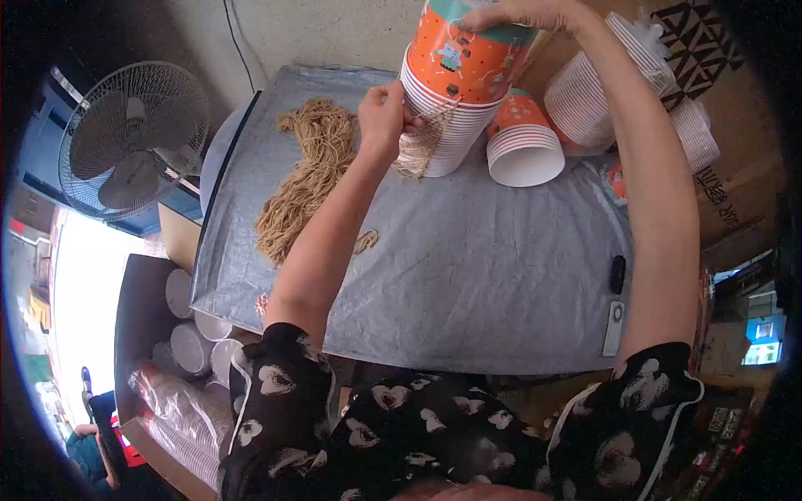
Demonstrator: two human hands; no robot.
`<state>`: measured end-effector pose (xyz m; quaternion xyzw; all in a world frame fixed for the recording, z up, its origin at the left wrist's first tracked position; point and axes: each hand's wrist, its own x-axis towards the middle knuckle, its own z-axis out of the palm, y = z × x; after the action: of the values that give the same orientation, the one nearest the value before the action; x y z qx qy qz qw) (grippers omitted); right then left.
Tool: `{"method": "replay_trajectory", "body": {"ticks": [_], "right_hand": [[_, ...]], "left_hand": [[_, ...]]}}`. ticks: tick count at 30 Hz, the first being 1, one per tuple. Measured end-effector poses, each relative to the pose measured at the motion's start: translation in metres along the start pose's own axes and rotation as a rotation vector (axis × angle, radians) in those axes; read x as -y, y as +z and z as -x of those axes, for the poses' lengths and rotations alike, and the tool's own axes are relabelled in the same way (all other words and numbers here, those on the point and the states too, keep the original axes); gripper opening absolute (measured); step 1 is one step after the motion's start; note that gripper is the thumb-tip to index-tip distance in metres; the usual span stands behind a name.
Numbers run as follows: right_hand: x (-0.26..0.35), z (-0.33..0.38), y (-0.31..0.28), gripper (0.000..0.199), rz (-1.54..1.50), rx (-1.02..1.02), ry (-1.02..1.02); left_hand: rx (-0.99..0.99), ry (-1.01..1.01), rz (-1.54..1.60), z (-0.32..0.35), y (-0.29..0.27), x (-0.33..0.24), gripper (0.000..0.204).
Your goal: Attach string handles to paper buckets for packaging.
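A tall stack of paper buckets (451, 138) stands at the far side of the table; its top bucket (476, 63) is orange and teal with small printed figures. My right hand (526, 14) is closed round the upper part of that bucket, its fingers partly cut off by the frame. My left hand (386, 121) is at the stack's left side, fingers pinched at strands of tan twine (428, 142) that lie against the white rims. Left of the stack lies a big loose bundle of the same twine (313, 179).
An orange bucket stack (526, 159) lies on its side to the right, before plastic-wrapped stacks (585, 100). A black object (617, 275) and a pale flat one (613, 328) lie near the right edge. At left are a fan (134, 138) and a carton (138, 309) of wrapped buckets.
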<state>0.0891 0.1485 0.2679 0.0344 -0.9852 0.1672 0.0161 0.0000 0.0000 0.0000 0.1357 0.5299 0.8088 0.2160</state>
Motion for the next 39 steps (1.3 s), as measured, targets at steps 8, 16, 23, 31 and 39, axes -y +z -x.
{"method": "replay_trajectory", "body": {"ticks": [8,16,23,31,39], "right_hand": [[-0.003,0.000,0.005,0.085,0.051,-0.077,-0.015],[-0.006,0.000,0.008,0.082,-0.016,-0.049,-0.046],[-0.010,0.000,0.008,0.077,-0.057,-0.032,-0.039],[-0.010,0.007,0.012,0.079,0.009,-0.125,-0.032],[-0.095,0.063,0.084,0.065,-0.562,-0.923,-0.087]], "left_hand": [[0.014,-0.064,-0.042,0.016,0.006,-0.010,0.040],[0.102,-0.061,-0.087,0.038,0.002,-0.011,0.031],[0.186,-0.089,-0.122,0.038,0.002,-0.016,0.043],[0.269,-0.264,0.169,0.012,-0.020,0.011,0.018],[-0.029,-0.047,0.306,0.069,0.007,0.013,0.037]]}}
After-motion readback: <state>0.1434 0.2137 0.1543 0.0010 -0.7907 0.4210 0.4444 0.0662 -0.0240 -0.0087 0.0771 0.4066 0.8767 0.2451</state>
